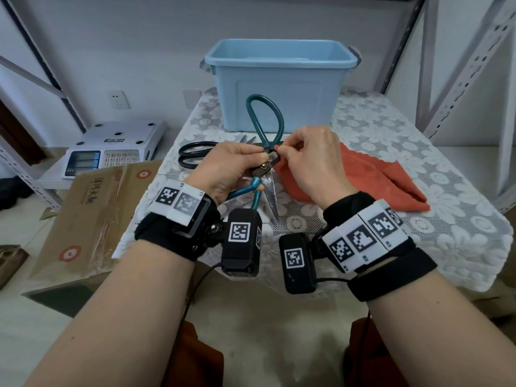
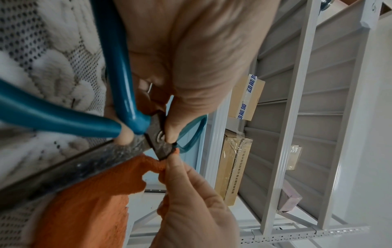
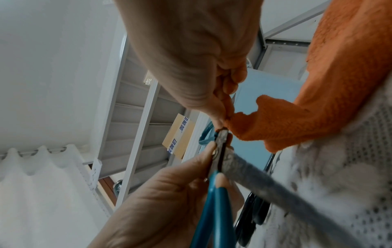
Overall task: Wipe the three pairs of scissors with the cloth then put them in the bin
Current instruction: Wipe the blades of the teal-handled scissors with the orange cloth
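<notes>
The left hand (image 1: 229, 169) grips the teal scissors (image 1: 265, 163) at the pivot, thumb pressed by the rivet and fingers curled round the lower handle, holding them above the surface (image 1: 363, 129) with one handle loop standing up toward the bin (image 1: 280, 79) and the closed blades pointing down toward the person. The right hand (image 1: 312, 160) pinches a corner of the orange cloth (image 1: 363, 174) between thumb and fingertips and presses it against the metal just beside the pivot; the rest of the cloth trails down and lies on the lace cover to the right. Black scissors (image 1: 195, 155) lie flat on the surface behind the left hand, near the front of the bin, and the tips of another pair (image 1: 248, 139) show just beside them. The blue bin stands open at the far side of the surface. A scale (image 1: 111, 149) and a cardboard box (image 1: 92, 213) sit off to the left.
</notes>
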